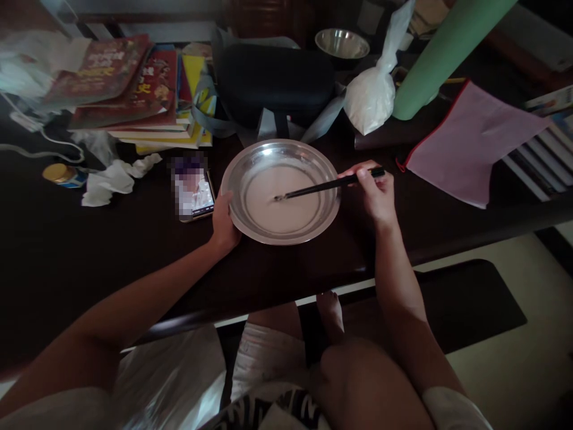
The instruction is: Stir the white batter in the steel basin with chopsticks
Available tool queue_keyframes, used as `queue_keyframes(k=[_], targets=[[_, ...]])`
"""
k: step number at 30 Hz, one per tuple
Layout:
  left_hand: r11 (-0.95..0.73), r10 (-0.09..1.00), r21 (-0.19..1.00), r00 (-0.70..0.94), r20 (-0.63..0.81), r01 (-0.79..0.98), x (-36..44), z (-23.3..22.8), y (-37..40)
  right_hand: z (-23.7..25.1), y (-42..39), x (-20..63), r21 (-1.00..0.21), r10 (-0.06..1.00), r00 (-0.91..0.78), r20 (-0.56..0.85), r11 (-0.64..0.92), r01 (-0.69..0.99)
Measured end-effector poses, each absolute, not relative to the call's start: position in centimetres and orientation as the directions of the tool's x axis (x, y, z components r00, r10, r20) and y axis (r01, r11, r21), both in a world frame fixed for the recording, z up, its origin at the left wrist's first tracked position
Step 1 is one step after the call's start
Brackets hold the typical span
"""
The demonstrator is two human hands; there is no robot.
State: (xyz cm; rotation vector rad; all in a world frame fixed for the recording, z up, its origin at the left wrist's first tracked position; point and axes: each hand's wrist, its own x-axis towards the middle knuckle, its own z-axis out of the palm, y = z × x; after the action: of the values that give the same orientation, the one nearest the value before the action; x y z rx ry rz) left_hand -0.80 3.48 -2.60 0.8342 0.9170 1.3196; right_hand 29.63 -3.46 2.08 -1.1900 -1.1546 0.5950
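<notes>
Head view, looking down at a dark wooden table (89, 251), I see a round, shallow metal pan (281, 191) near its middle, shiny at the rim and holding a thin, smooth pool of pale milky liquid (282, 206). My left hand (224, 224) grips the pan's left rim, fingers curled on the edge. My right hand (375, 194), just right of the pan, is closed around black chopsticks (329, 185), whose tips dip into the liquid near the centre. Beyond the pan sit a knotted white plastic bag (373, 95) bulging with white powder, a small steel bowl (342, 43) whose contents I cannot tell, and a black padded case (275, 83). Far left lies a stack of glossy books (129, 89); crumpled white tissue (111, 179) and a phone (193, 188) lie left of the pan. A pink flat pouch (470, 143) lies to the right, by a green roll (443, 54)
</notes>
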Motion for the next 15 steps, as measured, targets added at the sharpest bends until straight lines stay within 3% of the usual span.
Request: queue_keyframes(k=[4,9,15], targets=[[0.107,0.994,0.901,0.032,-0.103,-0.421,-0.69,-2.39,3.41,1.99,-3.41,29.90,-0.919,0.794,0.462,0.394,0.350,0.182],[0.114,0.993,0.897,0.027,-0.113,-0.427,-0.71,-2.30,3.46,2.01,-3.50,29.76,-0.924,0.871,0.314,0.378,0.334,0.187],[0.077,0.997,0.906,0.036,-0.068,-0.417,-0.79,-2.34,3.47,2.00,-3.30,29.86,-0.927,0.813,0.446,0.373,0.344,0.147]])
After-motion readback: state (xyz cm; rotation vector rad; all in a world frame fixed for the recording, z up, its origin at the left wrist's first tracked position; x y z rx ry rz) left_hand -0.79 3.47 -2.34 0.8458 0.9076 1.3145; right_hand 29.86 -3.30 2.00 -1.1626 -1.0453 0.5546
